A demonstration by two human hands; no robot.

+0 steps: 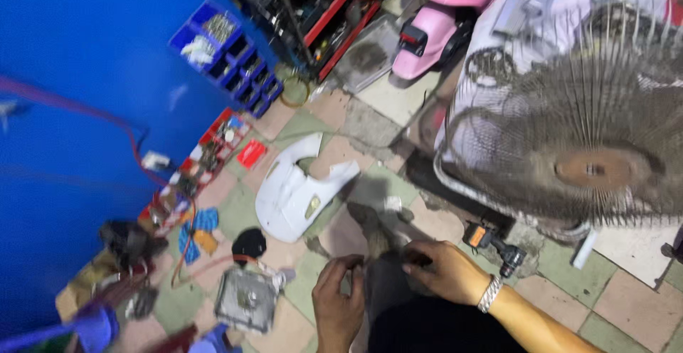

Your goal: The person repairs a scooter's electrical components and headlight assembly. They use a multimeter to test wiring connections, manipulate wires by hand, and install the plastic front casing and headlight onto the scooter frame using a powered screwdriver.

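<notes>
Low at the bottom edge of the floor, both hands are brought together over the person's knee. The left hand is curled, thumb and forefinger pinched narrow on something too small and blurred to be made out. The right hand, a metal bracelet on its wrist, is closed on a small dark piece just right of the left fingertips; its long axis cannot be told. The right hand is the nearer to it. Just right, a drill is laid on the tiles. Ahead of the fingers lies a white cover, and left a grey box. Further off, along the blue wall, blue bins and red trays are filled with small parts. A fan guard stands at the right.
</notes>
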